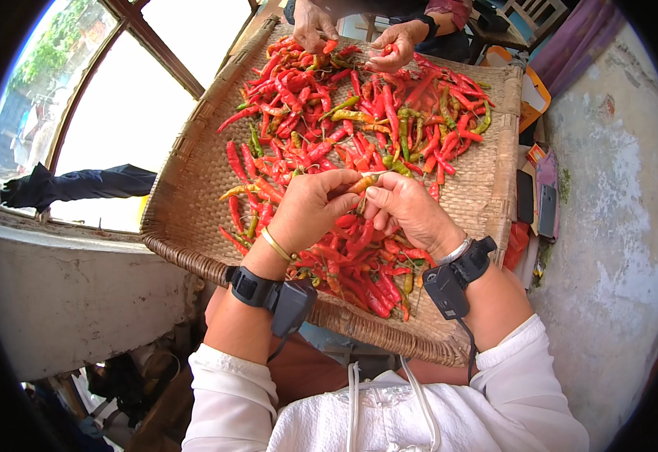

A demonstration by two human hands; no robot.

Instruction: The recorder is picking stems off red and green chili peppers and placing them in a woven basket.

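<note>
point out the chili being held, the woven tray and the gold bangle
held chili [362, 182], head view, on its orange-yellow body between both hands' fingertips
woven tray [193, 181], head view, on the bare left part of the weave
gold bangle [276, 245], head view, on the band at the left wrist

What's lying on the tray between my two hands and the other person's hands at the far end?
In the head view, a spread of red and green chilli peppers covers the woven tray between your left hand, right hand and the other person's hands.

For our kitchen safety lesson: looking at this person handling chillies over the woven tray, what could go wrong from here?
1. Both bare hands, left hand and right hand, pinch an orange chilli; juice may burn skin.
2. The woven tray rests on the lap, so it might tip.
3. Chillies near its edge could slide off.
</note>
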